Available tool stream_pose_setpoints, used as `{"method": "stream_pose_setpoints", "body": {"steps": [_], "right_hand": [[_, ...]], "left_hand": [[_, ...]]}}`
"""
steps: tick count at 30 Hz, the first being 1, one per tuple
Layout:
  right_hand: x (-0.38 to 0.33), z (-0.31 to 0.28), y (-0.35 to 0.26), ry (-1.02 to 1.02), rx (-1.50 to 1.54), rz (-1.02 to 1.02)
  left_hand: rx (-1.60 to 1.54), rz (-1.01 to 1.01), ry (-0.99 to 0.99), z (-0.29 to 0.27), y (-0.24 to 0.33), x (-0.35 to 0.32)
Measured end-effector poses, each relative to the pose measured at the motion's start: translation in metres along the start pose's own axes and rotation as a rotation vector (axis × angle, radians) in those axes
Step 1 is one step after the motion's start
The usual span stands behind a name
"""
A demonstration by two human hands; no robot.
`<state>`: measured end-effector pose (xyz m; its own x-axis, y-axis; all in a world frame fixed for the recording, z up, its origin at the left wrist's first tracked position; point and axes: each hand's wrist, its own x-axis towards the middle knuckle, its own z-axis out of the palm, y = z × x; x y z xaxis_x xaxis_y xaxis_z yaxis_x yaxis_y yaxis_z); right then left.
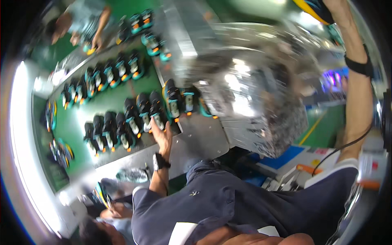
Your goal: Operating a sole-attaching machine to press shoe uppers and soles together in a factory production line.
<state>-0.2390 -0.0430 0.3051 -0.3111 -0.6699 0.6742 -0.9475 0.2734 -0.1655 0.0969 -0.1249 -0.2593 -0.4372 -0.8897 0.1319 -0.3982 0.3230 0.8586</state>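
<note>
Low on the conveyor's near row, my left hand (162, 138) reaches up to a black, grey and teal shoe (157, 107). Thumb and fingers are spread at the shoe's near end, touching or almost touching it. A watch (161, 161) is on that wrist. My right arm stretches up along the right side, with a black band (359, 65) at the wrist. At the top edge my right hand (335, 9) grips a dark shoe with a yellow sole (313, 10); part of both is cut off by the picture's edge.
A large foil-wrapped machine (249, 90), blurred, stands between my arms. Several similar shoes (109, 73) line the green conveyor (94, 108) in rows. One person (87, 18) handles a shoe across the belt; another (106, 232) holds one at lower left. A cable (347, 147) hangs by my right arm.
</note>
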Motion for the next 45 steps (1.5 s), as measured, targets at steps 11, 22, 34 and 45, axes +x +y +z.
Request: {"method": "stream_pose_setpoints", "body": {"steps": [11, 22, 34, 45], "right_hand": [[-0.345, -0.211, -0.074, -0.424, 0.194, 0.193], [-0.692, -0.276, -0.265, 0.997, 0.502, 1.071], [-0.83, -0.339, -0.441, 1.409, -0.003, 1.218], [-0.823, -0.609, -0.846, 0.216, -2.843, 1.22]], "left_hand": [[-1.416, -0.718, -2.089, 0.01, 0.331, -0.145], [-0.849, -0.315, -2.43, 0.032, 0.407, -0.432], [-0.357, -0.211, -2.857, -0.007, 0.371, -0.645], [0.208, -0.604, -3.181, -0.063, 0.411, -0.684]]}}
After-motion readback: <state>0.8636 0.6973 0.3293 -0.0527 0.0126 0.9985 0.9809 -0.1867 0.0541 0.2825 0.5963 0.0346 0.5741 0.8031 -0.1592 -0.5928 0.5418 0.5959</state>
